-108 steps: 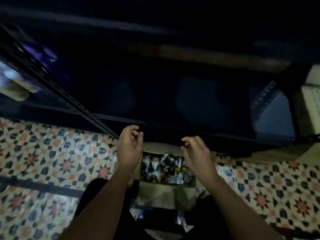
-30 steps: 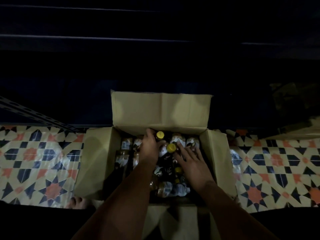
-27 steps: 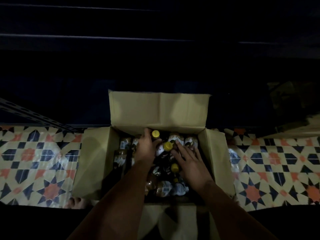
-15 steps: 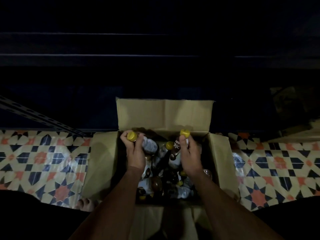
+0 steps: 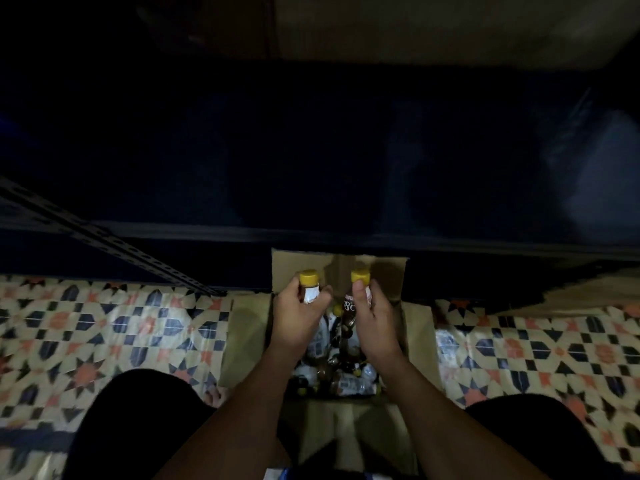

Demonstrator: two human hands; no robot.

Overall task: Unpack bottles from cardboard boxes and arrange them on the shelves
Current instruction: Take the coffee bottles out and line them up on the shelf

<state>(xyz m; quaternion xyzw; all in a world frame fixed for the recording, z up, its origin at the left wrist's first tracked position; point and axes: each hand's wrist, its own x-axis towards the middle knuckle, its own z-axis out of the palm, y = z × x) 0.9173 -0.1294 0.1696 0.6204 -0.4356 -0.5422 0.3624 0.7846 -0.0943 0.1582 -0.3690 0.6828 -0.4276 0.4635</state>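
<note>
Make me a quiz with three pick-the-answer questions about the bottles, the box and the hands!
1. Where is the box?
A. on the patterned floor, before the dark shelf
B. on a table
C. on top of the shelf

2. What colour are the caps of the two held bottles?
A. red
B. yellow
C. white

3. What are the hands doing?
A. resting flat on the floor
B. closing the box flaps
C. each gripping one bottle

Answers:
1 A: the box stands on the floor, its far flap against the shelf.
2 B: the left bottle and right bottle both have yellow caps.
3 C: the left hand and right hand each curl round a bottle above the box.
</note>
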